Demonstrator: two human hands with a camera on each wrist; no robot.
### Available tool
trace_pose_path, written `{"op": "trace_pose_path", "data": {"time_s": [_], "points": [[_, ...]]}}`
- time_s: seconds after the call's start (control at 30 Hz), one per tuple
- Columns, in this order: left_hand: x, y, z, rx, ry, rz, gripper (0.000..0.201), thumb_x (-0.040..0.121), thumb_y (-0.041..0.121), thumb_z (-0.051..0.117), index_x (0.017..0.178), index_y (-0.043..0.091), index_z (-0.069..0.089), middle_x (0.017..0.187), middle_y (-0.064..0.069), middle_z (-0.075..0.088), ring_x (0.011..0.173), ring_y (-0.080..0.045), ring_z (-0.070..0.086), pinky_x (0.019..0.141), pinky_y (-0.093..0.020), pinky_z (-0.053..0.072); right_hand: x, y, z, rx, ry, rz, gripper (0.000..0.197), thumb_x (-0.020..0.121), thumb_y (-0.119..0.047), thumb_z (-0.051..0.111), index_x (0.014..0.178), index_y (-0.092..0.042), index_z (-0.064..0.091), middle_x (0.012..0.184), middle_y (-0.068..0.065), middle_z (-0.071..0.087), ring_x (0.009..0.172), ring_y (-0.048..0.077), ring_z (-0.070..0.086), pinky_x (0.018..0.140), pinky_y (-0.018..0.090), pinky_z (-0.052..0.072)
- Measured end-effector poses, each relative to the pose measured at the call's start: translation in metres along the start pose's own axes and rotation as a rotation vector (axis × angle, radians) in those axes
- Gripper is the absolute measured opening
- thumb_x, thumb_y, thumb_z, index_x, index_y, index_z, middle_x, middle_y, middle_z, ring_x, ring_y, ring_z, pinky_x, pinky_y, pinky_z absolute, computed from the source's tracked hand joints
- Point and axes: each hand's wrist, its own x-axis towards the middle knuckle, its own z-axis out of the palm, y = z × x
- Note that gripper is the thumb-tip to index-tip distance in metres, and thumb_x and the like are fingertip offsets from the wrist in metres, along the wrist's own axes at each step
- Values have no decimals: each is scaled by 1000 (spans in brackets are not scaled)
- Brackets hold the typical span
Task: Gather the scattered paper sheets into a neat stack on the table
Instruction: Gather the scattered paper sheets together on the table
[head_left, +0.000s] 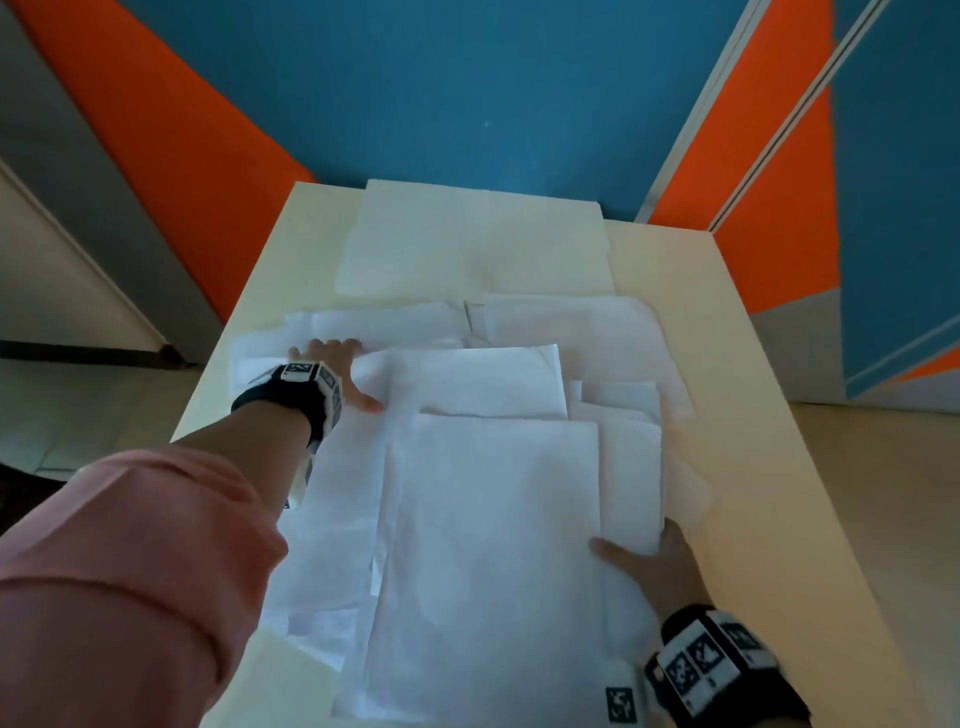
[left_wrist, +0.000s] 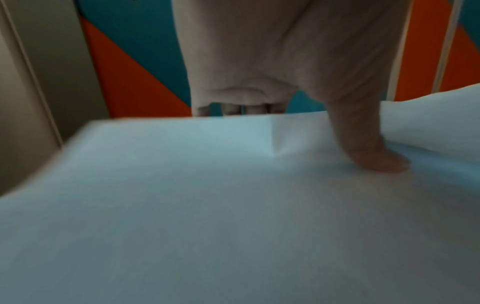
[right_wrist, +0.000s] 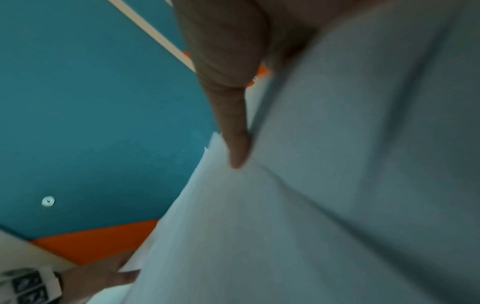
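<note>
Several white paper sheets lie overlapping in a loose pile across the cream table. My left hand lies palm down on the pile's far left part, fingers stretched out. In the left wrist view its thumb presses on a sheet. My right hand pinches the right edge of the near sheets, thumb on top and fingers hidden beneath. The right wrist view shows that thumb on the raised paper.
Larger cream sheets lie flat at the table's far end. Bare table runs along the right side. Orange and blue wall panels stand just behind the table. Floor shows on both sides.
</note>
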Motion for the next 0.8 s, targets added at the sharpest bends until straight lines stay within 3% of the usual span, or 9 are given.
{"op": "trace_pose_path", "data": {"time_s": [0.1, 0.17, 0.23, 0.3, 0.4, 0.47, 0.53, 0.7, 0.8], "points": [[-12, -9, -1, -87, -20, -2, 62, 84, 40, 62, 135, 9, 44, 140, -15, 47, 129, -33, 44, 107, -40, 36, 2, 8, 3, -12, -22, 48, 31, 65, -1, 81, 87, -8, 61, 96, 16, 64, 84, 27, 59, 80, 35, 48], [-22, -26, 3, -100, -3, -68, 57, 90, 35, 54, 136, 3, 44, 143, -17, 44, 132, -32, 42, 109, -37, 34, 6, 10, -4, 24, -7, 91, 22, 67, -2, 79, 76, -11, 61, 93, 16, 65, 79, 27, 58, 78, 37, 49], [-34, -48, 15, -176, 25, -164, 51, 90, 32, 55, 129, -1, 50, 136, -21, 51, 124, -35, 49, 105, -40, 39, 7, 9, -15, 84, 34, 129, 21, 69, -3, 78, 78, -5, 59, 87, 13, 62, 74, 26, 57, 76, 37, 48], [-49, -63, 26, -223, 45, -217, 49, 89, 31, 54, 125, -3, 52, 130, -24, 54, 117, -37, 52, 100, -41, 43, 6, 8, -26, 137, 63, 150, 33, 70, -4, 76, 96, -2, 56, 81, 8, 59, 71, 25, 55, 76, 38, 46], [-73, -60, 42, -219, 22, -229, 78, 81, 49, 60, 140, 6, 34, 139, -22, 37, 126, -41, 40, 104, -48, 38, 3, 5, -28, 136, 27, 128, 58, 70, -18, 79, 121, -7, 53, 104, 9, 59, 90, 30, 57, 85, 41, 46], [-87, -49, 49, -295, 4, -188, 93, 72, 50, 70, 144, 10, 26, 141, -21, 30, 128, -43, 36, 105, -51, 37, 0, -1, -21, 110, -2, 98, 92, 51, -46, 86, 129, -12, 50, 118, 7, 59, 104, 32, 58, 94, 46, 46], [-96, -35, 55, -378, -16, -109, 90, 73, 36, 74, 142, 6, 27, 143, -21, 35, 130, -38, 40, 106, -45, 37, 2, -1, -15, 126, 1, 75, 118, 31, -67, 81, 131, -15, 49, 125, 6, 58, 110, 31, 57, 98, 51, 45], [-110, -17, 58, -394, -67, -57, 51, 79, 21, 70, 123, -1, 54, 125, -19, 60, 117, -32, 56, 94, -35, 43, 1, -10, -9, 161, 13, 129, 107, 43, -72, 75, 131, -16, 49, 122, 4, 58, 112, 30, 57, 99, 44, 43], [-113, -29, 50, -444, -12, -137, 45, 81, 19, 68, 117, -6, 57, 122, -22, 60, 114, -35, 56, 92, -37, 43, 1, -8, -17, 116, -13, 138, 59, 74, -32, 75, 122, -8, 50, 125, 12, 57, 101, 29, 57, 92, 40, 45]]}}
